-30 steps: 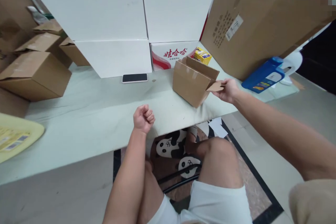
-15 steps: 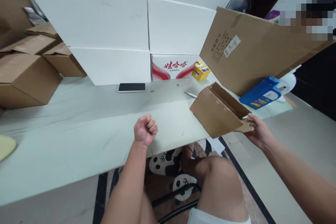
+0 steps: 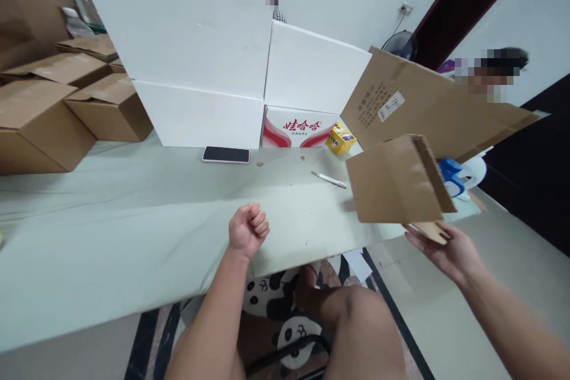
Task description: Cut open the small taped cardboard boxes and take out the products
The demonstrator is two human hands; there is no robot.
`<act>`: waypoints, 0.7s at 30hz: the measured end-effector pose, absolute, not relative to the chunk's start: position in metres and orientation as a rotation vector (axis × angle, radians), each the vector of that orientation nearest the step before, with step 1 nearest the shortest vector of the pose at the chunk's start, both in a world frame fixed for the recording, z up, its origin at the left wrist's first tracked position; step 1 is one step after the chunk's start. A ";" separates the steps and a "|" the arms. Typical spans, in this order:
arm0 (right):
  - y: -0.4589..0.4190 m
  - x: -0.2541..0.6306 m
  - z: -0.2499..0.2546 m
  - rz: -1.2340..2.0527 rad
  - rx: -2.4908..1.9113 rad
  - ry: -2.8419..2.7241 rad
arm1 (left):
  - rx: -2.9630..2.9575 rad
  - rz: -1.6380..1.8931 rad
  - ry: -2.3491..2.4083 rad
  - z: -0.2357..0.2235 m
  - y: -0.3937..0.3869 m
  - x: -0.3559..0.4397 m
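Note:
My right hand [image 3: 445,252] grips a flap at the lower right of an open brown cardboard box [image 3: 394,184]. The box is tilted, its opening facing right, and it hangs over the right part of the table. The fingers lie under the flap with the thumb on top. My left hand [image 3: 248,230] is curled into a fist just above the table near its front edge, with nothing showing in it. A slim white pen-like knife [image 3: 329,179] lies on the table left of the box.
A phone [image 3: 226,155] and a small yellow box [image 3: 341,139] lie toward the back, before white panels [image 3: 200,113] and a red-and-white carton [image 3: 298,127]. Closed brown boxes [image 3: 40,113] stand at left. Behind the held box are a blue bottle [image 3: 452,177] and a large cardboard sheet [image 3: 423,110].
My right hand has turned and lifted the cardboard box, so its side now faces me and its opening points right. The whole knife now shows. My left fist stays nearly in place.

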State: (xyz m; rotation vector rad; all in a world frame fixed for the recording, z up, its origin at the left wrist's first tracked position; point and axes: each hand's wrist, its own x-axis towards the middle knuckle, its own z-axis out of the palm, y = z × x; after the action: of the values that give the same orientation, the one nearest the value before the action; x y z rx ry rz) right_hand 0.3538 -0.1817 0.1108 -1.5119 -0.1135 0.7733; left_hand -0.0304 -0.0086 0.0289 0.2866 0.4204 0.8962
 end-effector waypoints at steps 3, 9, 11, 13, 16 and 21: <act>-0.162 0.383 0.128 0.584 -1.600 -0.104 | 0.272 0.905 0.420 0.029 -0.007 -0.031; -0.086 0.422 0.137 0.558 -1.739 -0.067 | 0.273 0.888 0.418 0.025 -0.007 -0.029; -0.061 0.427 0.131 0.556 -1.775 -0.056 | 0.276 0.892 0.414 0.023 -0.006 -0.031; -0.038 0.431 0.125 0.567 -1.800 -0.070 | 0.275 0.897 0.410 0.022 -0.005 -0.034; -0.005 0.439 0.117 0.580 -1.834 -0.105 | 0.259 0.909 0.393 0.018 -0.002 -0.037; 0.044 0.457 0.106 0.479 -1.891 -0.081 | 0.231 0.910 0.401 0.009 0.003 -0.041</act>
State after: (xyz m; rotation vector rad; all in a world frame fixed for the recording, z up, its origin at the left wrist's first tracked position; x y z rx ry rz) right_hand 0.4572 0.0443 0.1056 -1.8912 -0.0810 0.4786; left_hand -0.0409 0.0035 0.0094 0.2308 0.4009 0.9096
